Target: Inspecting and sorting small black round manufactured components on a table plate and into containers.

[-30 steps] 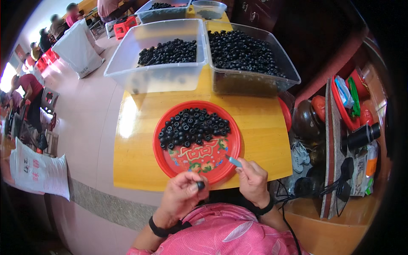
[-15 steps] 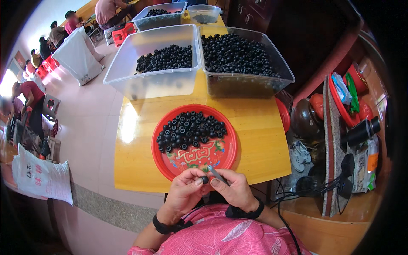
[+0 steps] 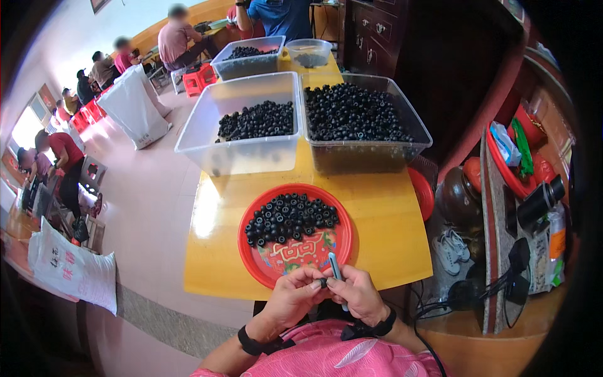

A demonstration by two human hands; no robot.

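Observation:
Between my left thumb and fingertips, a small round black piece [image 3: 323, 283] is pinched just off the near rim of a red tray. My left hand [image 3: 294, 294] is closed on it. My right hand [image 3: 357, 291] grips a slim light-blue tool [image 3: 333, 266] shaped like a box cutter, its upper end pointing away over the tray; its edge cannot be made out. The right thumb meets the black piece too. Black ring-like pieces [image 3: 290, 217] with holes cover the far half of the round red tray [image 3: 282, 261], whose near part shows a printed pattern.
Two clear bins, left [image 3: 235, 158] and right [image 3: 361, 158], hold heaps of black pieces on the yellow table [image 3: 392, 251]. Behind them stand a smaller bin [image 3: 248, 66] and a round tub [image 3: 309, 48]. Cables [image 3: 440, 306] hang at the right; white sacks [image 3: 81, 267] and seated people are leftward.
My hands have come together, the right thumb now at the black piece, and the tool has turned more upright. The whole view has tilted up, showing more of the room.

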